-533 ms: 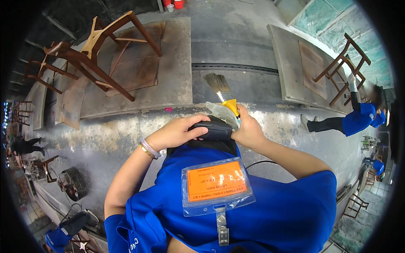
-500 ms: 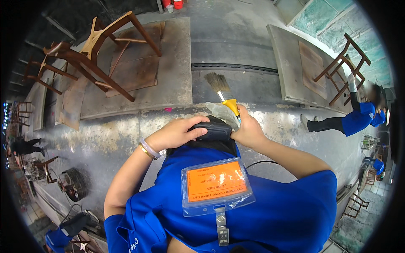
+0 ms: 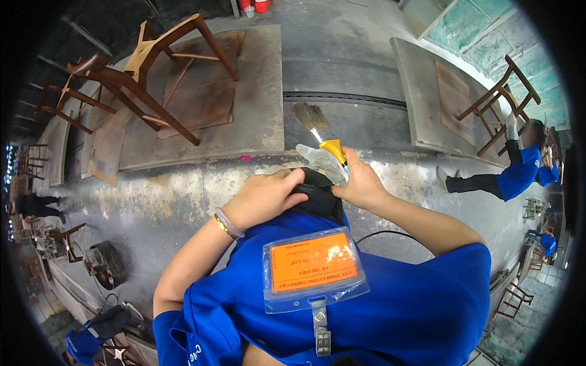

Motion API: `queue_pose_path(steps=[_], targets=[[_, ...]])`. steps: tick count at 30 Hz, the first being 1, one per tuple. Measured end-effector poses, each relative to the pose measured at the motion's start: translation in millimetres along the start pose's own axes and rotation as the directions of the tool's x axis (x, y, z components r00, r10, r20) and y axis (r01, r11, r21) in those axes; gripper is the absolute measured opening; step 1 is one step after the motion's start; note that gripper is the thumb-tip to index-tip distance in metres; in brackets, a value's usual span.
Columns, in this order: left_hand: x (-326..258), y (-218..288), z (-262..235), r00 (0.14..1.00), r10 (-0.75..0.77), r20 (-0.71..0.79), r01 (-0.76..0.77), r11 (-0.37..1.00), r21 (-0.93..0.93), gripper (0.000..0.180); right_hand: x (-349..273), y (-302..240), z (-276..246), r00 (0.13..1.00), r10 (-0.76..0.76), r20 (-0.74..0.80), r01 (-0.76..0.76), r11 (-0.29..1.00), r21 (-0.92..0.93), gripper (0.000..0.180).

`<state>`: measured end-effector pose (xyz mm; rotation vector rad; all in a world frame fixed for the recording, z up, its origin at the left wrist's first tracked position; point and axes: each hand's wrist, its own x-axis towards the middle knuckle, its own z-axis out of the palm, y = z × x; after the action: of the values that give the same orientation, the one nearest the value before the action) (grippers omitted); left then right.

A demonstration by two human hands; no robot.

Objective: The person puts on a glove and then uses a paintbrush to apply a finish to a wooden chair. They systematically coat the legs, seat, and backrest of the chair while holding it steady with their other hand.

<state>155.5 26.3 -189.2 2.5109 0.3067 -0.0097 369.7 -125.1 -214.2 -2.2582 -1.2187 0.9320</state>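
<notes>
R hand (image 3: 362, 185) has fingers closed round the yellow brush (image 3: 331, 147), approx. mid-frame, bristles pointing up & left. A pale, limp glove or bag (image 3: 320, 160) sits just beside the handle; can't tell if it's in the same grip. L hand (image 3: 267, 196) is at the black pouch (image 3: 318, 194) at the waist, center of frame, thumb & index parted at its edge; can't tell if they pinch it.

Progress, as far as shown: brush is out & in hand; pouch handling looks unfinished, w/ L hand at it. Brush touches neither the brown chair (image 3: 152, 79) on the upper-left board (image 3: 259, 91) nor the 1 at upper right (image 3: 503, 100), near a co-worker in blue (image 3: 519, 175). Whether either chair's finished: can't tell.
</notes>
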Motion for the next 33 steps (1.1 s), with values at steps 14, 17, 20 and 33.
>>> queue_pose_path(steps=[14, 17, 20, 33], targets=[[-10, 13, 16, 0.978, 0.189, -0.09, -0.154, 0.94, 0.306, 0.03, -11, -23, -7, 0.994, -0.111, -0.002, 0.109, 0.981, -0.163, 0.089], [-15, 18, 15, 0.985, 0.154, -0.083, -0.118, 0.933, 0.339, 0.034, -13, -25, -6, 0.995, -0.101, 0.022, 0.103, 0.984, -0.149, 0.087], [-11, 28, 17, 0.992, 0.066, -0.104, -0.013, 0.897, 0.441, 0.039, -15, -25, -2, 0.992, -0.126, 0.013, 0.127, 0.982, -0.141, 0.085], [-58, -10, -13, 0.927, -0.356, -0.123, 0.327, 0.922, -0.207, 0.032, -10, -16, 15, 0.998, -0.059, 0.025, 0.057, 0.993, 0.103, 0.081]])
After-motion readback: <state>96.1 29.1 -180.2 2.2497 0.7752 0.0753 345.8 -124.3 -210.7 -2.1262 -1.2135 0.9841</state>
